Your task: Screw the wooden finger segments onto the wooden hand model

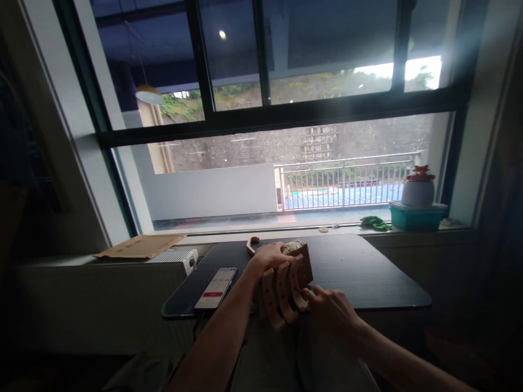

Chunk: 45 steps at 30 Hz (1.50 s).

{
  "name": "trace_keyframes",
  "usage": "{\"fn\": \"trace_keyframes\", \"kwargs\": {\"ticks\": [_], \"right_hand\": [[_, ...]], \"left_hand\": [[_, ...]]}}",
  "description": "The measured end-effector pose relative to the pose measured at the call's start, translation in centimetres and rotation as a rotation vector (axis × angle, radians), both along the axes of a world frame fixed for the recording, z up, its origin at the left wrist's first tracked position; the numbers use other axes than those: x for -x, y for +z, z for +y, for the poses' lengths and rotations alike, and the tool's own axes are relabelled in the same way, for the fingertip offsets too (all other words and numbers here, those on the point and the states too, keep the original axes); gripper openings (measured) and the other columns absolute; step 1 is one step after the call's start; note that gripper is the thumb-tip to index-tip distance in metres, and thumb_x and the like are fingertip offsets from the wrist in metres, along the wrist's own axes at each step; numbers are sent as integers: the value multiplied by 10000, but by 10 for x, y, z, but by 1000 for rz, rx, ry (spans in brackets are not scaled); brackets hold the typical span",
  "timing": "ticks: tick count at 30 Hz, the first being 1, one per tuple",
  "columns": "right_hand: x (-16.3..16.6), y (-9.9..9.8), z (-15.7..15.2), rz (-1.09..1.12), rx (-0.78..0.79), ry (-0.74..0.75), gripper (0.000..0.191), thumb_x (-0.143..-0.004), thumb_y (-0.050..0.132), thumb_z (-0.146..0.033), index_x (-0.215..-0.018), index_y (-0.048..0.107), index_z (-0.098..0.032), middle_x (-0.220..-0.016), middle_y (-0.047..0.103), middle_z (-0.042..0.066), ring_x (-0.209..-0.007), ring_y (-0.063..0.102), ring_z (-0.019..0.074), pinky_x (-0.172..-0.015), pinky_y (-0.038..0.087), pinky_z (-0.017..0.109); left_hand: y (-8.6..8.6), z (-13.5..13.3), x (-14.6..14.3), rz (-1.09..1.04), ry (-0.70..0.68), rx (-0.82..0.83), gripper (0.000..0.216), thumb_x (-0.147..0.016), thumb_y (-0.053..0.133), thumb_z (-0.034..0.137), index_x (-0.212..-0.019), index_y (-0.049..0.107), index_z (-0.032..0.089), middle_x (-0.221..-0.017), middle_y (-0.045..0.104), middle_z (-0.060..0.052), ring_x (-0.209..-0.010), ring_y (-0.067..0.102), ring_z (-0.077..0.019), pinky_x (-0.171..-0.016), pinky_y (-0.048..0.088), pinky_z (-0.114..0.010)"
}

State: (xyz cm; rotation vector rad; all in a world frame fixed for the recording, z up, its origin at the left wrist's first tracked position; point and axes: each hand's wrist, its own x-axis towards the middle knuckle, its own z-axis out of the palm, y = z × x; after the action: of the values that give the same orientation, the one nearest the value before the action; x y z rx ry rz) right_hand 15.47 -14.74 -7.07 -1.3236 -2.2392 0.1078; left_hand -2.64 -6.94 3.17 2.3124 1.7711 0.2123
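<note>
Dark table (pixel 368 269), wooden model (pixel 283 291), window (pixel 229 185) behind

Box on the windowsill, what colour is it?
The box is teal, seen best in the head view.

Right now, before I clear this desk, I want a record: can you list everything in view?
table: one, dark, below the window
wooden model: one, light brown, curved ribs, table's near edge
loose wooden piece: one, light brown, curved, on the table behind the left hand
phone: one, lit screen, table's left part
white device: one, white, left of the table
cardboard sheet: one, brown, ledge at far left
teal box: one, teal, sill at right
white pot: one, white, orange top, on the teal box
green item: one, green, sill beside the box
left hand: holds the model's top
right hand: fingertips at the ribs
</note>
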Motion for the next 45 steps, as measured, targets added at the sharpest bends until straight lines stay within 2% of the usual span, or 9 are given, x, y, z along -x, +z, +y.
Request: {"fn": "trace_keyframes", "kwargs": {"ticks": [4,9,13,19,24,28,33,39,45], "right_hand": [[5,0,0,-1,31,32,355,-728,495,-20,-983,688,-175,-840,699,117,-721,650,218,-644,430,294],[3,-9,17,151,146,10,297,-882,418,-232,-910,705,-162,-736,707,45,-660,639,164,-555,432,225],[-1,-11,25,167,186,17,331,-893,383,-220,-935,697,-123,-630,678,23,-549,606,129,-458,402,191],[-9,2,11,-12,48,45,295,-816,500,-144,-1064,646,-213,-929,684,65,-805,636,185,-674,445,260],[-4,0,6,-112,26,90,340,-794,470,-35,-1051,643,-175,-919,657,118,-789,627,195,-683,448,277],[0,-12,17,-15,82,53,279,-863,452,-146,-1038,668,-160,-863,692,89,-734,641,176,-631,458,247],[-2,-16,27,61,170,34,361,-933,351,-232,-992,691,-128,-676,696,37,-560,618,120,-459,406,178],[-2,-1,10,-43,53,27,277,-823,508,-141,-1056,648,-194,-919,683,88,-779,648,200,-641,450,265],[8,-3,6,-61,90,62,308,-761,478,-11,-970,660,-145,-925,655,144,-841,617,223,-689,440,301]], "left_hand": [[-3,1,1,-6,-10,3,308,-906,528,356,-1154,552,175,-1145,583,-65,-965,595,-206,-830,506,-397],[-3,2,0,-3,-32,-5,341,-896,547,349,-1179,533,159,-1166,571,-73,-999,586,-222,-843,499,-423],[-1,3,1,16,-24,-10,336,-896,546,349,-1175,535,162,-1150,578,-72,-980,593,-214,-833,504,-414],[-1,2,1,21,-16,-10,335,-897,543,357,-1170,538,164,-1135,586,-70,-965,598,-207,-829,504,-410],[0,0,0,23,-10,-5,346,-895,545,361,-1179,534,165,-1155,577,-72,-993,588,-218,-849,494,-424],[0,1,-1,24,-20,1,343,-896,545,354,-1180,532,162,-1152,578,-73,-986,591,-216,-842,498,-421],[-3,5,1,21,-33,-16,339,-896,545,352,-1176,535,161,-1159,575,-73,-992,588,-218,-844,498,-421],[-6,7,3,26,-21,-24,329,-897,545,352,-1165,541,160,-1140,584,-70,-969,596,-209,-825,507,-408],[-4,3,1,21,-23,-17,347,-897,542,362,-1180,533,161,-1147,580,-71,-981,592,-217,-840,499,-421]]}}
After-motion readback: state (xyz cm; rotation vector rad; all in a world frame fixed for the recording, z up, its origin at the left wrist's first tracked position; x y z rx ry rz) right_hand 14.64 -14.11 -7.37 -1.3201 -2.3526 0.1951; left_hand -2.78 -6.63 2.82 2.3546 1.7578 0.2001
